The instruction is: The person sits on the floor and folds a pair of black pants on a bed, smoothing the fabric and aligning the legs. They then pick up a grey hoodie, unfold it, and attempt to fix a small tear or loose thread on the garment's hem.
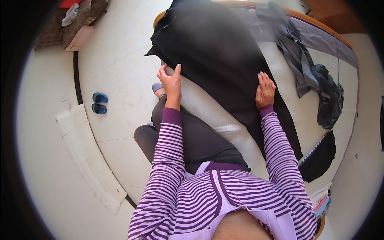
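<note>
A long black garment (219, 60), perhaps a pair of trousers, lies spread over the pale cover (231, 129) of a couch or bed. It narrows towards me, and a grey blur veils its far part. My right hand (265, 89) rests palm down on the cloth, near its right edge. My left hand (171, 85) is by the left edge with its thumb raised apart from the curled fingers; nothing shows between them. Whether its fingertips touch the cloth is hard to tell.
Crumpled dark grey clothing (315, 78) lies to the right, with a folded black cloth (319, 159) nearer me. A curved wooden rail (327, 26) borders the far side. Blue clogs (99, 103) and a pale mat strip (87, 153) are on the left floor.
</note>
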A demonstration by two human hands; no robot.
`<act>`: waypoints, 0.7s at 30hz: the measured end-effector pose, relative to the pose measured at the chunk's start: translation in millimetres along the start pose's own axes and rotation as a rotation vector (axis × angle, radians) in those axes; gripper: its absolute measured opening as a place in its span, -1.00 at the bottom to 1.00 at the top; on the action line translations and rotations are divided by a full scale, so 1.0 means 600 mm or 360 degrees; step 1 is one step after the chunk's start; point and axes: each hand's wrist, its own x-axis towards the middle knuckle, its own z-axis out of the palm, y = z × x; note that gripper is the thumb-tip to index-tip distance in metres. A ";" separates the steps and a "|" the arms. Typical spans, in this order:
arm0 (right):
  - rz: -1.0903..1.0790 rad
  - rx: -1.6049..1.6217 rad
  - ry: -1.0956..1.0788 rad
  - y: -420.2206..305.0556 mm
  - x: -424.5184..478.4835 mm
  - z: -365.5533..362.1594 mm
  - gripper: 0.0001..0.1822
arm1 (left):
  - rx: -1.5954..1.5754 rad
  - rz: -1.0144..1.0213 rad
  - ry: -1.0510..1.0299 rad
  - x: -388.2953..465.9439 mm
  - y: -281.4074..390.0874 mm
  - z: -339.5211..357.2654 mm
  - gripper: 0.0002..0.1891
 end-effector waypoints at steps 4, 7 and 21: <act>-0.0008 0.0023 -0.0043 -0.005 0.009 -0.013 -0.53 | 0.0292 0.0237 0.0155 -0.025 0.003 0.013 -0.47; -0.0031 -0.0077 -0.0071 -0.017 -0.005 -0.031 -0.52 | -0.0067 -0.0062 -0.0073 -0.008 0.013 0.018 -0.58; 0.0143 -0.0164 -0.0129 -0.004 -0.051 -0.022 -0.48 | -0.0544 -0.0402 -0.0292 0.042 0.027 -0.014 -0.77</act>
